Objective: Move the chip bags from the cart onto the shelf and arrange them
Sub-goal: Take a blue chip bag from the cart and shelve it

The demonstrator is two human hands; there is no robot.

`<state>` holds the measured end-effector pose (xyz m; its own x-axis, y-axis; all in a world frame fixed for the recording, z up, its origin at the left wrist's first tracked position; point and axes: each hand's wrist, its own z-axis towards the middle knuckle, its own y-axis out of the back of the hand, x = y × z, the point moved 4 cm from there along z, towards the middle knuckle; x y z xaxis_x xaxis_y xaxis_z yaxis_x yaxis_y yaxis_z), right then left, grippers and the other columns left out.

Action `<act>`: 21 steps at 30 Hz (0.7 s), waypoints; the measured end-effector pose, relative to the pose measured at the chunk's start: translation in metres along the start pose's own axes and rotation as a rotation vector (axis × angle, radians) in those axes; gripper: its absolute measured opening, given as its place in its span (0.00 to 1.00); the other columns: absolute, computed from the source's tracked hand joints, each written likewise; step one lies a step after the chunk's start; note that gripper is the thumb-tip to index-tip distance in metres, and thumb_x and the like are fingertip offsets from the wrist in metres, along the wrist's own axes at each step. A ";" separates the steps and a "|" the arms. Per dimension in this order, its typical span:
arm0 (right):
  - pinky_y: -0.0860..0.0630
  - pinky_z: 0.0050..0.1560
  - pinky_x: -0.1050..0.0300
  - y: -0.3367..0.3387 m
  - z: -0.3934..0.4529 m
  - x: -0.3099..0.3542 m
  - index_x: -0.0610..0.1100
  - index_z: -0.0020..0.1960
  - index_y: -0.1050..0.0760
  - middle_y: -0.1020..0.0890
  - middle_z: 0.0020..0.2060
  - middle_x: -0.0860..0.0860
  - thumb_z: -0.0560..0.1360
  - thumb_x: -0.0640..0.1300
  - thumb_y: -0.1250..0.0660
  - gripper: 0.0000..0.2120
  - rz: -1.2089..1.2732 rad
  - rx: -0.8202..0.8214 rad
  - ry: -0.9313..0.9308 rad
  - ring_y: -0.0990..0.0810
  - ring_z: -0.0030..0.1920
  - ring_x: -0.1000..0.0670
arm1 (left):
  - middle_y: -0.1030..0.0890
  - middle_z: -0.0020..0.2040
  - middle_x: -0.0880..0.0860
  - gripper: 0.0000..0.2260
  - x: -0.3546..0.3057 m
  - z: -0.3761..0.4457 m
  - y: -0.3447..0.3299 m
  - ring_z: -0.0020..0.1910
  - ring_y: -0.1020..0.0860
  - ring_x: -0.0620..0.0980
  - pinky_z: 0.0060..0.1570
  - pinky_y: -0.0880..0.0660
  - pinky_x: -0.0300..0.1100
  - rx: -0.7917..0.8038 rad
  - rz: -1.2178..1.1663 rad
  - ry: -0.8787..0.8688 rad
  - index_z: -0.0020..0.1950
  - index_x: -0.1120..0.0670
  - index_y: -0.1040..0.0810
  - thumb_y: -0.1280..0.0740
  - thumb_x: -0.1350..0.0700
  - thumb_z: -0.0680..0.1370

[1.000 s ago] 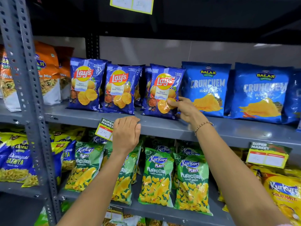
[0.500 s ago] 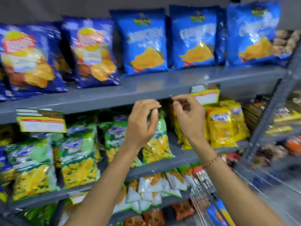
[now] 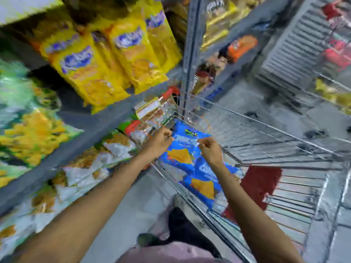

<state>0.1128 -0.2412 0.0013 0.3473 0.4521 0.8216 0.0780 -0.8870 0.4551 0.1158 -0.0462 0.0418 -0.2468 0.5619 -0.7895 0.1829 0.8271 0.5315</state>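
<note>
At frame centre, the left hand [image 3: 159, 142] and right hand [image 3: 209, 150] hover over blue chip bags [image 3: 187, 162] in the wire cart [image 3: 275, 141]; blur hides whether either grips.

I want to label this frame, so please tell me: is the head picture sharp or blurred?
Head view: strongly motion-blurred and blocky; yellow bags on the shelf smear, their print unreadable; both hands and blue chip bags in the wire cart stay recognisable.
</note>
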 end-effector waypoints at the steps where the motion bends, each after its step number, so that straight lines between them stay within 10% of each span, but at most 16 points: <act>1: 0.38 0.32 0.59 0.000 0.008 -0.016 0.40 0.35 0.25 0.27 0.31 0.38 0.75 0.37 0.37 0.10 -0.035 0.038 -0.062 0.30 0.37 0.51 | 0.27 0.46 0.56 0.09 0.007 0.011 -0.013 0.46 0.30 0.47 0.36 0.34 0.21 0.053 0.010 0.041 0.57 0.67 0.27 0.39 0.66 0.77; 4: 0.39 0.36 0.55 -0.006 0.033 -0.062 0.42 0.30 0.30 0.29 0.31 0.42 0.75 0.41 0.41 0.15 -0.033 0.149 -0.247 0.30 0.39 0.49 | 0.31 0.36 0.52 0.03 0.035 0.045 -0.046 0.33 0.34 0.41 0.40 0.35 0.39 0.203 0.019 0.137 0.44 0.56 0.29 0.38 0.62 0.77; 7: 0.33 0.35 0.60 -0.022 0.056 -0.097 0.49 0.30 0.36 0.31 0.29 0.49 0.78 0.34 0.43 0.20 0.064 0.182 -0.366 0.30 0.32 0.53 | 0.24 0.49 0.68 0.13 0.087 0.083 -0.067 0.48 0.21 0.51 0.44 0.30 0.47 0.249 0.111 0.316 0.53 0.71 0.27 0.39 0.60 0.76; 11: 0.37 0.26 0.67 -0.058 0.092 -0.148 0.43 0.31 0.36 0.33 0.22 0.52 0.78 0.38 0.38 0.17 0.163 0.126 -0.430 0.33 0.19 0.60 | 0.31 0.49 0.62 0.12 0.108 0.123 -0.097 0.27 0.25 0.36 0.24 0.32 0.25 0.252 0.127 0.366 0.57 0.79 0.33 0.45 0.74 0.77; 13: 0.28 0.33 0.55 -0.086 0.112 -0.196 0.41 0.36 0.32 0.27 0.27 0.44 0.74 0.46 0.32 0.13 0.240 0.099 -0.476 0.24 0.28 0.53 | 0.29 0.49 0.63 0.14 0.119 0.137 -0.105 0.21 0.27 0.32 0.26 0.31 0.26 0.186 0.063 0.417 0.62 0.76 0.33 0.44 0.72 0.78; 18: 0.24 0.59 0.39 -0.113 0.129 -0.216 0.35 0.68 0.36 0.23 0.61 0.36 0.71 0.47 0.29 0.31 0.365 0.018 -0.518 0.21 0.58 0.37 | 0.25 0.55 0.60 0.19 0.166 0.160 -0.118 0.55 0.26 0.53 0.51 0.30 0.47 0.139 0.048 0.553 0.66 0.65 0.33 0.41 0.55 0.80; 21: 0.26 0.61 0.38 -0.102 0.124 -0.183 0.36 0.68 0.36 0.23 0.63 0.40 0.71 0.49 0.29 0.31 0.335 -0.027 -0.615 0.23 0.61 0.38 | 0.20 0.46 0.62 0.14 0.186 0.165 -0.118 0.46 0.21 0.57 0.43 0.28 0.49 0.150 0.082 0.555 0.48 0.61 0.24 0.39 0.50 0.78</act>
<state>0.1574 -0.2455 -0.2383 0.8152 0.0128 0.5790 -0.1458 -0.9630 0.2265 0.2051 -0.0415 -0.2190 -0.6810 0.5803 -0.4467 0.3455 0.7924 0.5027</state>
